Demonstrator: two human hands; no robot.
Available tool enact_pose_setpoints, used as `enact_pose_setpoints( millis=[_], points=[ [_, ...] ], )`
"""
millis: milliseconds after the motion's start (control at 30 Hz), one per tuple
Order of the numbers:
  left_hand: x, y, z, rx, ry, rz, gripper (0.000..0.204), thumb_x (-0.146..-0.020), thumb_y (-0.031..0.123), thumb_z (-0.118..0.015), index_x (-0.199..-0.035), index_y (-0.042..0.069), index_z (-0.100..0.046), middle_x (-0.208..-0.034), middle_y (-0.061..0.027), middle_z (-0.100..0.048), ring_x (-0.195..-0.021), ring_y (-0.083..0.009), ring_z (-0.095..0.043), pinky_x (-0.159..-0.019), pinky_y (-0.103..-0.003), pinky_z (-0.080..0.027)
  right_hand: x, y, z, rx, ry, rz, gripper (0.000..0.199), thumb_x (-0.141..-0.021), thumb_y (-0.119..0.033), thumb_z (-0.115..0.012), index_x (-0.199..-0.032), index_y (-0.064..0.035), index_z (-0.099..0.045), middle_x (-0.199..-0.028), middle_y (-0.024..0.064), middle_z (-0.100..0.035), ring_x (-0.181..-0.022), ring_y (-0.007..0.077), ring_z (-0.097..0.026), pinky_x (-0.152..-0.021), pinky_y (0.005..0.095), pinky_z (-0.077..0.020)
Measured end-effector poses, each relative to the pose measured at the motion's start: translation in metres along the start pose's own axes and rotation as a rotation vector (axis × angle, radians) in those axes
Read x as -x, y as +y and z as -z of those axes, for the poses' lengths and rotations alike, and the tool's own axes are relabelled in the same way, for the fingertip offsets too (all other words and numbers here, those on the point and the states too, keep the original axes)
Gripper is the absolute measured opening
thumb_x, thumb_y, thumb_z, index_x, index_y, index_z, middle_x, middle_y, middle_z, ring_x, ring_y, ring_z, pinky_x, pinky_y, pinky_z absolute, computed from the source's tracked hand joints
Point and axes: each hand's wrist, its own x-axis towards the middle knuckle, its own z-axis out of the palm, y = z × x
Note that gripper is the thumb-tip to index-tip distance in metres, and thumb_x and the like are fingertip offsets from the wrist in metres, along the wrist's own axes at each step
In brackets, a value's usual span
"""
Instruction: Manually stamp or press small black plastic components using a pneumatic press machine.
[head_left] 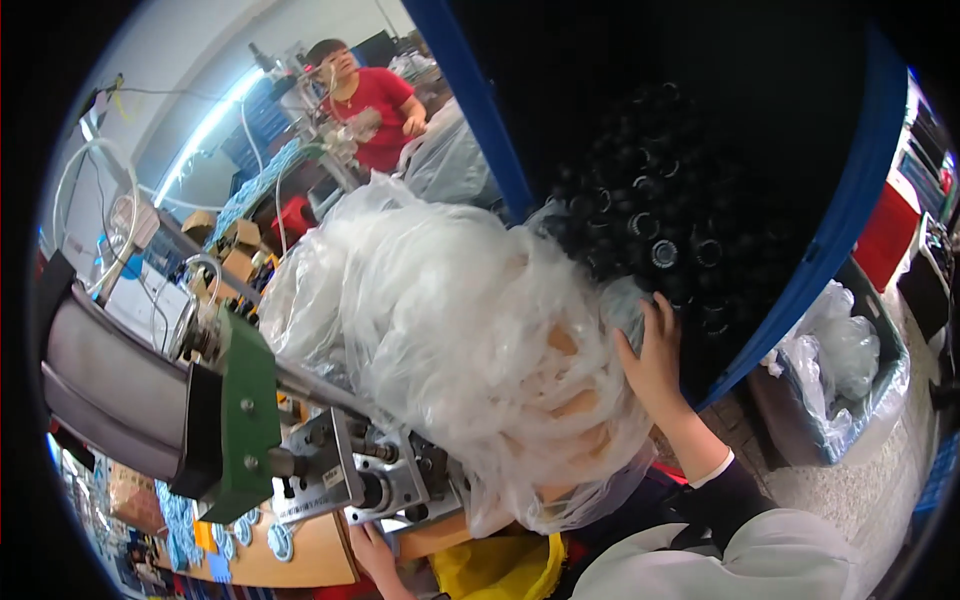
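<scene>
A large, crumpled translucent plastic bag point(450, 300) fills the middle of the view, with pale tan pieces showing through its folds. My right hand point(655, 355) touches its right side, thumb and fingers apart, beside the dark bin. At the lower edge, my left hand point(374, 552) is by the wooden table edge, just below the metal fixture point(385, 480) of a bench press. Its fingertips are partly hidden by that fixture. The press has a green block point(248, 410) and a grey cylinder point(120, 375).
Right of the bag stands a blue-rimmed bin point(850, 220) with many dark round parts point(663, 254). A grey tub point(840, 440) holds clear plastic bags. A yellow container point(500, 570) sits below. Another person in red point(380, 110) stands at a far machine. Light-blue coiled pieces point(280, 542) lie on the table.
</scene>
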Motion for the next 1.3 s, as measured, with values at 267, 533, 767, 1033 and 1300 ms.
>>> enact_pose_setpoints(
  millis=[267,533,767,1033,1300],
  points=[
    [0.001,0.009,-0.002,-0.104,-0.028,-0.004,0.036,-0.092,0.026,-0.041,-0.114,-0.001,-0.050,-0.116,-0.0276,-0.050,-0.110,-0.0435,-0.044,-0.089,-0.049,-0.037,-0.041,0.021,-0.028,0.368,0.136,-0.077,0.056,-0.074,-0.019,-0.067,-0.122,-0.0011,-0.044,-0.135,0.0239,-0.032,-0.122,0.0417,-0.033,-0.099,0.0484,-0.0320],
    [-0.004,0.001,0.003,-0.177,-0.048,0.043,0.034,-0.092,0.024,-0.041,-0.113,-0.001,-0.050,-0.121,-0.0238,-0.049,-0.120,-0.0432,-0.037,-0.099,-0.048,-0.031,-0.093,0.024,-0.110,0.343,-0.230,-0.212,0.059,-0.073,-0.013,-0.064,-0.127,-0.0040,-0.042,-0.124,0.0202,-0.046,-0.110,0.0377,-0.048,-0.092,0.0437,-0.0410],
    [-0.010,-0.003,-0.013,-0.198,0.089,-0.063,0.038,-0.090,0.024,-0.049,-0.117,-0.001,-0.049,-0.120,-0.0237,-0.051,-0.117,-0.0415,-0.041,-0.100,-0.046,-0.032,-0.083,0.033,-0.077,0.081,0.046,-0.204,0.055,-0.069,-0.008,-0.070,-0.119,-0.0079,-0.047,-0.113,0.0196,-0.051,-0.104,0.0348,-0.053,-0.084,0.0416,-0.0452],
    [-0.080,0.205,-0.174,0.268,-0.047,-0.489,0.036,-0.088,0.023,-0.053,-0.115,-0.002,-0.051,-0.115,-0.0231,-0.053,-0.112,-0.0392,-0.045,-0.096,-0.044,-0.035,0.012,-0.005,0.000,-0.467,-0.305,-0.182,0.048,-0.076,-0.029,-0.072,-0.108,-0.0041,-0.047,-0.097,0.0090,-0.054,-0.089,0.0165,-0.052,-0.077,0.0300,-0.0425],
    [-0.037,0.326,-0.167,0.635,-0.069,-0.557,0.035,-0.086,0.021,-0.057,-0.111,-0.003,-0.053,-0.111,-0.0224,-0.055,-0.105,-0.0367,-0.050,-0.092,-0.042,-0.039,0.046,-0.013,0.067,-0.664,-0.368,-0.155,0.044,-0.077,-0.019,-0.071,-0.110,-0.0038,-0.046,-0.102,0.0081,-0.051,-0.092,0.0162,-0.056,-0.080,0.0261,-0.0493]
  ],
)
